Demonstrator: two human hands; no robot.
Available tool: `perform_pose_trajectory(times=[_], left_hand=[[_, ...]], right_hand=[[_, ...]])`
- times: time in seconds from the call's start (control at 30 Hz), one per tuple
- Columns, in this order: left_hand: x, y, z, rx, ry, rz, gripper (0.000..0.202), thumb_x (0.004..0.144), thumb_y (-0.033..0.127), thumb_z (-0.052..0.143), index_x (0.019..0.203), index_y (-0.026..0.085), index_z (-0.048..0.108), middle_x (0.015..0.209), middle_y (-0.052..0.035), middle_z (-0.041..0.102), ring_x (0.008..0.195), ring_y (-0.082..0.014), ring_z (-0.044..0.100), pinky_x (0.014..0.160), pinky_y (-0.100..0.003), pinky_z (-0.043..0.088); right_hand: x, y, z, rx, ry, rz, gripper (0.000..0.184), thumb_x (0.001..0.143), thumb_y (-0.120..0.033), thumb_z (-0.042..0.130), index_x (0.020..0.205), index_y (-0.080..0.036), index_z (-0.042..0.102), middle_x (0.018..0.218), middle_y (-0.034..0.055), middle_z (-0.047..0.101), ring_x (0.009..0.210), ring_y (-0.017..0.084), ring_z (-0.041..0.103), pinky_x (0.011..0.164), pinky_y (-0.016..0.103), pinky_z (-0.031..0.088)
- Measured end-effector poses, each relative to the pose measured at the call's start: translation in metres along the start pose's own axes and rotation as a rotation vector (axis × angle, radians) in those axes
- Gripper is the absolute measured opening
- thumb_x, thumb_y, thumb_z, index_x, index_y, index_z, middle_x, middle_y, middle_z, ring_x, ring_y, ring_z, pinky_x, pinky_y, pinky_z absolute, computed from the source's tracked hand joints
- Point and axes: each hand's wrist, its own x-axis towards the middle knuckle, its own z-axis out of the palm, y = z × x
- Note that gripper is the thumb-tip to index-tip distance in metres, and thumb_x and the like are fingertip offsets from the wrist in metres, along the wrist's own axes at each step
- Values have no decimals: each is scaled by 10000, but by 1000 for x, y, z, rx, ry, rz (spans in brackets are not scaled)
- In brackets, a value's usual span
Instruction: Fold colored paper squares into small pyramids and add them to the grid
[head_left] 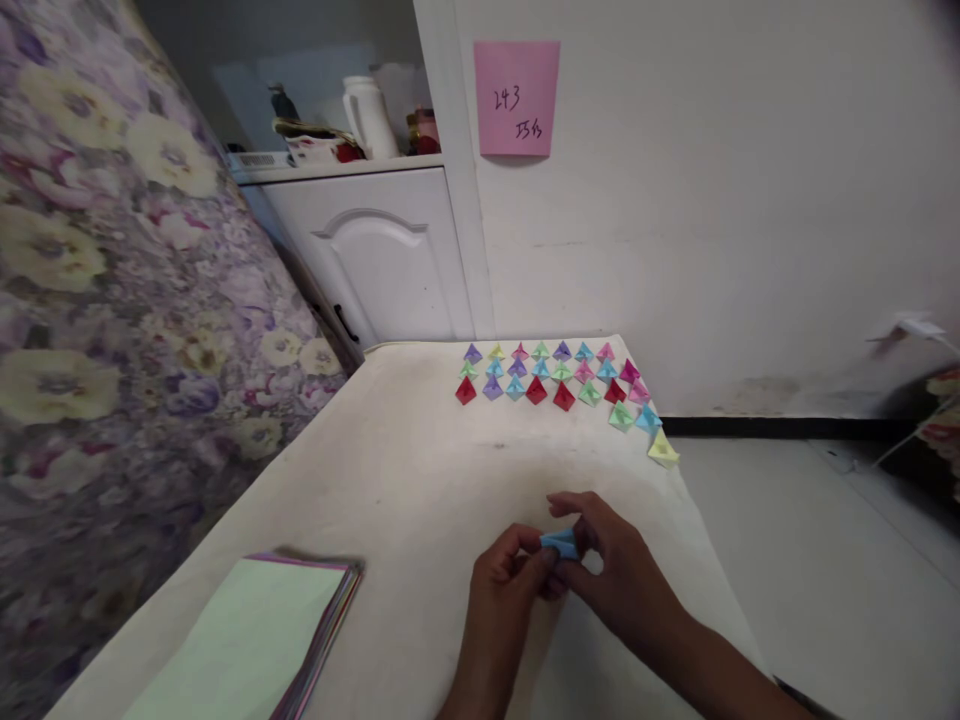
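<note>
A small folded piece of blue paper (560,543) sits pinched between both my hands, low over the white table (405,470). My left hand (504,580) grips its left side with curled fingers. My right hand (607,560) wraps over its right side, fingers closed on it. At the table's far edge lie rows of several small folded paper shapes (551,375) in red, purple, blue, green, pink and yellow.
A stack of coloured paper sheets (259,635), green on top, lies at the near left. A flowered cloth (112,300) hangs along the left. A white cabinet (375,250) and a pink note (517,98) are on the wall behind.
</note>
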Motion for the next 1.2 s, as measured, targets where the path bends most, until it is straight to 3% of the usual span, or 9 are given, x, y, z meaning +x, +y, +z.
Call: perform_pose_trajectory(times=[0.1, 0.23, 0.33, 0.43, 0.53, 0.73, 0.93, 1.2], left_hand=[[0, -2, -1, 9, 13, -1, 135, 756, 254, 628, 698, 145, 574, 516, 6, 630, 517, -103, 555, 541, -205, 419], [0, -3, 0, 16, 26, 2, 151, 764, 276, 622, 711, 143, 575, 544, -6, 638, 539, -116, 570, 545, -214, 431], [-1, -2, 1, -25, 34, -3, 141, 757, 272, 630, 730, 145, 574, 586, -6, 646, 554, -117, 576, 556, -223, 453], [-1, -2, 2, -68, 38, -3, 128, 741, 253, 646, 728, 146, 578, 623, -6, 649, 587, -122, 585, 586, -238, 476], [-1, -3, 1, -79, 59, 2, 122, 722, 238, 665, 723, 145, 587, 633, -3, 643, 608, -126, 589, 599, -244, 486], [-1, -1, 1, -23, 60, 16, 114, 733, 233, 656, 801, 143, 641, 728, -21, 669, 679, -147, 615, 673, -272, 507], [0, -1, -1, 30, 28, 10, 172, 743, 225, 641, 888, 139, 674, 770, -41, 690, 750, -180, 634, 737, -301, 508], [1, -3, 2, -23, 39, -39, 162, 710, 240, 674, 820, 122, 687, 702, -37, 681, 685, -165, 624, 668, -277, 506]], right_hand=[[3, 1, -2, 138, -62, 136, 418, 654, -92, 585, 1053, -211, 537, 949, 25, 627, 699, 131, 582, 651, 272, 481], [8, 3, -6, 239, -124, 266, 231, 657, -136, 622, 884, -169, 592, 686, -11, 615, 637, 135, 567, 588, 244, 449], [7, 2, -7, 172, -64, 225, 223, 662, -151, 637, 880, -180, 604, 679, -23, 586, 604, 121, 524, 557, 235, 420], [4, -2, -6, 75, 37, 68, 323, 670, -111, 621, 974, -216, 590, 781, -16, 578, 650, 123, 526, 611, 251, 440], [2, -5, -6, 31, 48, -67, 225, 700, -95, 595, 884, -223, 612, 955, 18, 562, 748, 133, 549, 658, 260, 457], [5, -4, -6, 39, -64, 12, 88, 771, -161, 575, 786, -207, 648, 1113, 34, 528, 715, 109, 569, 682, 269, 475], [6, 2, -8, 7, -169, -41, 110, 811, -179, 528, 815, -199, 637, 1135, 50, 528, 836, 144, 569, 698, 265, 461], [7, 0, -4, 44, -93, 9, 65, 758, -140, 550, 751, -186, 596, 870, 16, 565, 713, 123, 540, 600, 232, 425]])
